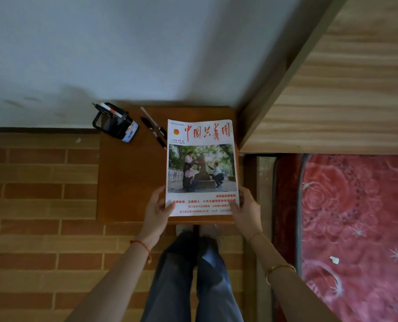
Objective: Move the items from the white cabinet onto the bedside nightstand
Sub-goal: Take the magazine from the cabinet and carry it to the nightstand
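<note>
Here both hands [157, 206] [245, 209] hold magazine [201, 168] flat on nightstand [128, 182].

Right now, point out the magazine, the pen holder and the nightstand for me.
magazine [201, 168]: head view, on the cover photo.
pen holder [114, 125]: head view, on its dark body.
nightstand [130, 182]: head view, on the bare wooden top left of the magazine.
</note>
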`<state>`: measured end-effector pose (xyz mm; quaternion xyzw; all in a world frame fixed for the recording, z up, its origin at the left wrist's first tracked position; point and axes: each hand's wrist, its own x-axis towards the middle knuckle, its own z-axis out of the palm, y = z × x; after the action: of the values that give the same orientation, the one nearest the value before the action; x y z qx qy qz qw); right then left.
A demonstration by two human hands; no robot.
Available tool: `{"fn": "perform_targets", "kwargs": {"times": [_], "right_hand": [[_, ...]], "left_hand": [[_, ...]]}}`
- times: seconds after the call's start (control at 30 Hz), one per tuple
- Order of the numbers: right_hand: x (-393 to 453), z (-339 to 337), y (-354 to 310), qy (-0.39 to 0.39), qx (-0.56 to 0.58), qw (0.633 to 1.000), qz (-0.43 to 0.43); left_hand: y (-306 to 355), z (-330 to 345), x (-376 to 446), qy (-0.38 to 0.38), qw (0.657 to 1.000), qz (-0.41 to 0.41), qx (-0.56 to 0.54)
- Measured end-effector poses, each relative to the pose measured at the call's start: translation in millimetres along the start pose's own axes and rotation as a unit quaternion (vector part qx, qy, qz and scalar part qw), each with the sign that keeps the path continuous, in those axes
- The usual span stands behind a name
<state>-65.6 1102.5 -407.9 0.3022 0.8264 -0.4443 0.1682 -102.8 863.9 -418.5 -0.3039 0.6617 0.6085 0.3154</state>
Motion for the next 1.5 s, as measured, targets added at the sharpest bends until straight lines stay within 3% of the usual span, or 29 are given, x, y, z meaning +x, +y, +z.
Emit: {"fn": "perform_targets", "kwargs": {"times": [0.2,0.43,0.67,1.0,1.23,1.5], "right_hand": [[1.7,20.2,19.2,0.027,-0.036,0.999,-0.017],[1.7,26.5,28.5,0.041,-0.087,0.995,-0.026],[5.5,32.2,35.6,0.042,-0.126,0.991,-0.027],[6.4,25.3,26.6,0.064,-0.194,0.978,-0.044],[-18.4,-20.3,-26.6,0.106,-0.193,0.962,-0.162],[-110.9,-100.2,-107.5,0.137,-0.183,0.930,-0.289]], "left_hand": [[-23.8,2.9,9.4,0.049,0.977,0.104,0.182],[-32.4,2.7,10.0,0.071,0.941,0.170,0.282],[-41.2,-4.1,21.3,0.070,0.902,0.206,0.373],[-31.7,-0.2,8.8,0.086,0.882,0.202,0.416],[29.6,-9.7,-45.1,0.107,0.862,0.257,0.423],[112.3,-43.9,-163.4,0.109,0.789,0.429,0.426]]}}
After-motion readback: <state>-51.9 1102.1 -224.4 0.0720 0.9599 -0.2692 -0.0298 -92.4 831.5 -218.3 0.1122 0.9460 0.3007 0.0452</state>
